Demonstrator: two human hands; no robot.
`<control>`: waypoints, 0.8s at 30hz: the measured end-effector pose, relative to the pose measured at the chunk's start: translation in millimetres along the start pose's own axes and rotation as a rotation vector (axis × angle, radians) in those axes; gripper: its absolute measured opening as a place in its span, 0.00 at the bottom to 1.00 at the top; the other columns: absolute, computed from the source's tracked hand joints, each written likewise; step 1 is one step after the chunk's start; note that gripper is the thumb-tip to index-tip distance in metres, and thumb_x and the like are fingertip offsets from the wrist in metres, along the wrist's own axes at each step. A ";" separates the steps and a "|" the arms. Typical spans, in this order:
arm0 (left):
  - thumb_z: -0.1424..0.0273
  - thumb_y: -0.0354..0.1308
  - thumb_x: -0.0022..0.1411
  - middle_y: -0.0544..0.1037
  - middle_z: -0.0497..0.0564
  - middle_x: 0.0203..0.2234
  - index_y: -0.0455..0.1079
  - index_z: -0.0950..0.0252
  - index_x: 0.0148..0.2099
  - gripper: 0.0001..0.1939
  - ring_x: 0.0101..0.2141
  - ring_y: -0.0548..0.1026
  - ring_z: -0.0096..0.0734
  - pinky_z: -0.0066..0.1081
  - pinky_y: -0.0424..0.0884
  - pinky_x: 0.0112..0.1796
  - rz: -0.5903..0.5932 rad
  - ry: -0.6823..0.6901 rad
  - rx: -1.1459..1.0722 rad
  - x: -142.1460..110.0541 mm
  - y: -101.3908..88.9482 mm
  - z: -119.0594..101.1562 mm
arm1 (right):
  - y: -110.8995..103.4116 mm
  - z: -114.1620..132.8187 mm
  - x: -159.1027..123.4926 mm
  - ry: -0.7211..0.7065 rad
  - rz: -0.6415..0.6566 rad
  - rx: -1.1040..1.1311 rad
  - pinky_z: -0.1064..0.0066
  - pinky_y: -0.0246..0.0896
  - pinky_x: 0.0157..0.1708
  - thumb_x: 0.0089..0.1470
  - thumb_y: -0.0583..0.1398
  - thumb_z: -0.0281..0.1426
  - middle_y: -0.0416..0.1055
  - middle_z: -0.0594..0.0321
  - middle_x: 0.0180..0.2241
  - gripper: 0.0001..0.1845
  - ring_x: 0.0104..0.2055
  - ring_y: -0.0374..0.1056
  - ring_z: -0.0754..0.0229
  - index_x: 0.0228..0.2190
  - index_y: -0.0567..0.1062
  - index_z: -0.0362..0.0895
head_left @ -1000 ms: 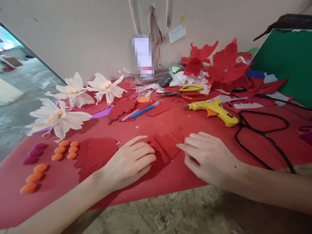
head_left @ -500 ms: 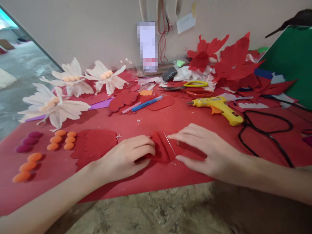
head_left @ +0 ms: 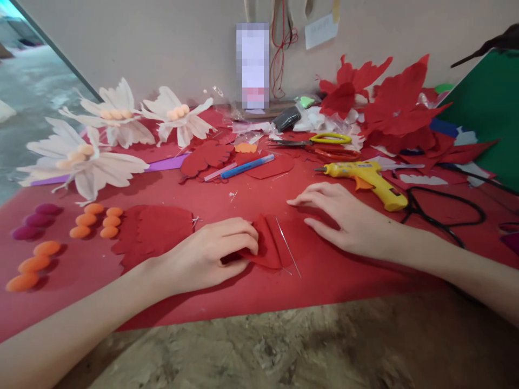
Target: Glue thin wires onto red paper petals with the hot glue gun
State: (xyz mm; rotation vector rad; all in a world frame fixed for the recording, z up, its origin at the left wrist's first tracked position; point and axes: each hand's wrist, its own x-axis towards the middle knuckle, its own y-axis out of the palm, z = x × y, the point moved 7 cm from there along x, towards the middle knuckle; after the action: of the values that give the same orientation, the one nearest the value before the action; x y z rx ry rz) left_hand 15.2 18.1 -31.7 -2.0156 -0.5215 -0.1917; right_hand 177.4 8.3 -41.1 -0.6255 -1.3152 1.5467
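Observation:
My left hand [head_left: 221,251] is closed on the edge of a folded piece of red fabric [head_left: 267,246] near the table's front edge; its fingertips are partly hidden by the fold. A thin straight wire [head_left: 287,246] lies slantwise along the fabric's right side. My right hand [head_left: 334,219] is open, thumb and fingers apart, with nothing in it, just above the table to the right of the wire. Left of my left hand lies a stack of red scalloped fabric pieces [head_left: 156,232], with a few pale wire ends [head_left: 196,220] sticking out at its right.
A yellow glue gun [head_left: 365,178] with a black cord [head_left: 454,235] lies beyond my right hand. Scissors [head_left: 330,139] and a blue pen [head_left: 247,166] lie farther back. White flowers [head_left: 87,159] stand at left, behind orange pompoms [head_left: 86,220]; red flowers [head_left: 399,113] stand at back right.
My right hand has moved away from the wire, up and to the right. My left hand stays on the folded fabric. The view has shifted slightly.

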 end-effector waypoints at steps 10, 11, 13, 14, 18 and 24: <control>0.81 0.49 0.58 0.74 0.55 0.32 0.67 0.68 0.34 0.07 0.35 0.72 0.28 0.27 0.71 0.37 0.003 0.005 -0.015 0.7 0.2 0.3 | -6.3 1.6 -1.1 -0.076 -0.049 -0.085 0.60 0.60 0.44 0.52 0.47 0.22 0.67 0.53 0.38 0.17 0.43 0.63 0.56 0.40 0.69 0.41; 0.81 0.49 0.58 0.74 0.54 0.32 0.67 0.68 0.34 0.07 0.35 0.72 0.28 0.27 0.70 0.37 0.001 0.007 -0.017 0.3 0.1 0.2 | -8.5 -2.3 -0.8 -0.031 -0.081 -0.117 0.59 0.60 0.43 0.52 0.47 0.23 0.67 0.53 0.38 0.15 0.43 0.64 0.55 0.39 0.70 0.41; 0.81 0.49 0.58 0.74 0.54 0.32 0.67 0.67 0.34 0.07 0.35 0.72 0.28 0.27 0.70 0.37 -0.001 0.005 -0.019 -0.3 -0.1 0.1 | -14.9 -8.5 -1.4 0.055 -0.165 -0.166 0.56 0.59 0.44 0.53 0.48 0.25 0.68 0.52 0.38 0.14 0.43 0.63 0.53 0.39 0.69 0.41; 0.81 0.49 0.58 0.74 0.54 0.32 0.67 0.67 0.34 0.07 0.35 0.72 0.28 0.27 0.70 0.37 -0.001 0.005 -0.021 -0.4 -0.3 -0.1 | -16.8 -8.4 -1.9 0.069 -0.185 -0.157 0.56 0.59 0.45 0.53 0.49 0.26 0.68 0.52 0.39 0.13 0.44 0.63 0.53 0.39 0.69 0.42; 0.81 0.49 0.59 0.74 0.55 0.32 0.67 0.68 0.34 0.08 0.34 0.72 0.28 0.27 0.70 0.36 0.016 0.001 -0.014 0.8 0.2 -0.9 | -9.0 9.2 -3.7 0.002 -0.012 0.064 0.58 0.60 0.48 0.50 0.57 0.36 0.67 0.53 0.44 0.22 0.49 0.61 0.54 0.47 0.66 0.42; 0.80 0.49 0.59 0.74 0.55 0.32 0.67 0.67 0.34 0.07 0.35 0.72 0.28 0.28 0.70 0.37 0.010 0.010 -0.027 1.1 0.7 0.0 | 9.1 24.5 -7.2 0.009 0.237 0.197 0.52 0.58 0.52 0.39 0.64 0.43 0.60 0.49 0.54 0.45 0.57 0.53 0.49 0.56 0.57 0.42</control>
State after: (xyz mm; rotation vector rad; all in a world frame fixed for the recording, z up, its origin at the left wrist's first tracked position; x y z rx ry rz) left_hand 16.5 18.2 -31.9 -2.0421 -0.5056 -0.2035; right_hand 156.2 -8.4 -44.1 -0.6791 -1.0945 1.8376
